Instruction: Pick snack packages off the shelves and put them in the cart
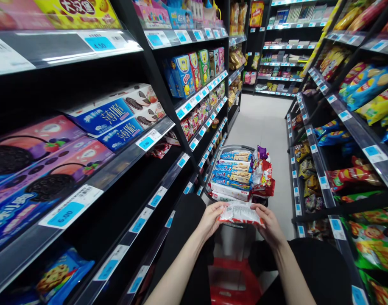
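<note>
A snack packet [240, 213], white and red with small print on the upward face, is held level between my two hands. My left hand [211, 218] pinches its left end, thumb on top. At the right end my right hand [267, 221] grips it the same way. Just beyond the packet stands a dark basket [221, 149] filled with blue cookie packs [233, 176], white and red boxes [228, 191] and red snack bags [263, 173]. The packet hides the basket's near part.
On the left shelves lie purple cookie boxes [47, 156] and blue thin-biscuit boxes [117, 123]. Chip bags [368, 91] fill the right shelves. The aisle floor [260, 120] runs ahead between them. A red stool [230, 279] is between my legs.
</note>
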`<state>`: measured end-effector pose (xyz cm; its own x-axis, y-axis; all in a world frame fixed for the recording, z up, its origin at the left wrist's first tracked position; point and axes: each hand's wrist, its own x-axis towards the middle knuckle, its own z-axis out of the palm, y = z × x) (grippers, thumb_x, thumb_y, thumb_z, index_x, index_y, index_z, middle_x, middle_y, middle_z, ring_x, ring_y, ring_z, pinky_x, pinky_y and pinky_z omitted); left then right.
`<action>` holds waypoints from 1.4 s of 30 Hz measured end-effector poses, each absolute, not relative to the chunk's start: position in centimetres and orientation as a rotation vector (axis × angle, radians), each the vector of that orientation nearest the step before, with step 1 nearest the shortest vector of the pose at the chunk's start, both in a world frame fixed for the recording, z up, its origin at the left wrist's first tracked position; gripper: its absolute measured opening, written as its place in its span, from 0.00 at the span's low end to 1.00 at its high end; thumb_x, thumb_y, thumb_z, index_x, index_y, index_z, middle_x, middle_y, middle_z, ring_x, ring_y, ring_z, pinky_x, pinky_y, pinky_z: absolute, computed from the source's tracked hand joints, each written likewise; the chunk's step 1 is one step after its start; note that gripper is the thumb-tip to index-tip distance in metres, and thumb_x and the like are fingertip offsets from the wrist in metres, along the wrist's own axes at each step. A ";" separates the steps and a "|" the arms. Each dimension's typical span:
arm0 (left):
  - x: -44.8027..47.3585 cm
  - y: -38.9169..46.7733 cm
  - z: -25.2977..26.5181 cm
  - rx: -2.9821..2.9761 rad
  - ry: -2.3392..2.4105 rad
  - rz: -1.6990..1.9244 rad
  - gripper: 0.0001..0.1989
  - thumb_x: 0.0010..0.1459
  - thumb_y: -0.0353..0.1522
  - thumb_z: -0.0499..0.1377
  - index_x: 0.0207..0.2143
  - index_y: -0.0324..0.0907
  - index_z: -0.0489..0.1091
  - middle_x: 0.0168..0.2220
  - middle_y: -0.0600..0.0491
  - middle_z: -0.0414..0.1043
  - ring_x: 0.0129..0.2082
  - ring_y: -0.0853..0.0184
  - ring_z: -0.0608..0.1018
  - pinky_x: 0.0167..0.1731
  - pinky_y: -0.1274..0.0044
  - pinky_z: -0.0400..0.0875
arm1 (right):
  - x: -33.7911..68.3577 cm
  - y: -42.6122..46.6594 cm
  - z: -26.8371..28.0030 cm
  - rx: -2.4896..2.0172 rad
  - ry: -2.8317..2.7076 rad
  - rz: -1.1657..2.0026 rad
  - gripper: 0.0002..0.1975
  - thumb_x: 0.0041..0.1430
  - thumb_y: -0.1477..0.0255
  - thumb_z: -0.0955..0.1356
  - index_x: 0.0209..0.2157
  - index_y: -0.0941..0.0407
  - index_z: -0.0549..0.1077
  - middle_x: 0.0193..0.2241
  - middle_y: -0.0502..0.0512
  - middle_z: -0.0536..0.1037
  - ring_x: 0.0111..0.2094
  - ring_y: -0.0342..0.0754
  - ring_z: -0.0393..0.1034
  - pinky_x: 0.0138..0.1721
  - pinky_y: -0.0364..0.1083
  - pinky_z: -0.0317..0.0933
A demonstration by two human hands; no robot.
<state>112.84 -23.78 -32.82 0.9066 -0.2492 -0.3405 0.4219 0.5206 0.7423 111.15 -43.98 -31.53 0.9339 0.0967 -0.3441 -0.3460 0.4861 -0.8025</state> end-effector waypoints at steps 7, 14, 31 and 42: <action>113.0 -23.8 -32.4 1.042 0.170 -0.455 0.19 0.42 0.33 0.66 0.36 0.30 0.72 0.36 0.40 0.74 0.35 0.61 0.77 0.35 0.72 0.72 | 111.0 -44.6 -32.1 -0.905 0.277 0.315 0.19 0.40 0.68 0.73 0.37 0.59 0.74 0.39 0.61 0.76 0.40 0.52 0.71 0.38 0.46 0.65; 113.4 -24.1 -33.5 1.633 0.229 -0.297 0.18 0.49 0.40 0.56 0.15 0.37 0.61 0.10 0.55 0.64 0.08 0.75 0.62 0.09 0.84 0.52 | 111.5 -44.5 -34.3 -1.451 0.429 0.278 0.26 0.35 0.49 0.70 0.19 0.59 0.68 0.06 0.47 0.61 0.07 0.38 0.51 0.08 0.38 0.41; 113.8 -24.4 -33.9 1.603 0.253 -0.329 0.17 0.47 0.39 0.56 0.13 0.39 0.58 0.07 0.60 0.54 0.07 0.77 0.55 0.10 0.83 0.45 | 112.3 -46.0 -34.2 -1.477 0.445 0.356 0.25 0.30 0.49 0.70 0.14 0.59 0.65 0.04 0.44 0.53 0.09 0.35 0.42 0.13 0.39 0.33; 113.3 -24.4 -33.4 1.529 0.148 -0.260 0.20 0.49 0.45 0.56 0.23 0.34 0.71 0.18 0.51 0.71 0.16 0.70 0.71 0.19 0.80 0.66 | 112.0 -45.9 -33.6 -1.620 0.297 0.213 0.25 0.40 0.48 0.68 0.21 0.59 0.71 0.12 0.54 0.70 0.13 0.44 0.62 0.13 0.40 0.51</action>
